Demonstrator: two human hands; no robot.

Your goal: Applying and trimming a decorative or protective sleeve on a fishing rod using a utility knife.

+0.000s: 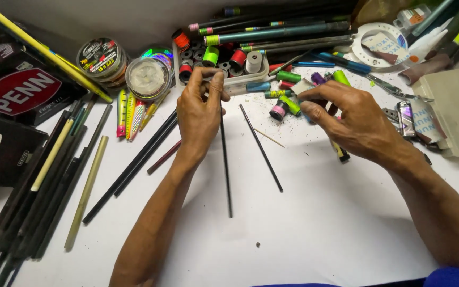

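Left hand [200, 114] pinches a thin black rod [226, 165] upright on a white counter [320, 228]; right hand [354, 122] rests among coloured thread spools [288, 103].

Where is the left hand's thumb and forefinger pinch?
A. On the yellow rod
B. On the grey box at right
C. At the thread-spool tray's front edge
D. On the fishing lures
C: the left hand pinches at the front edge of the spool tray.
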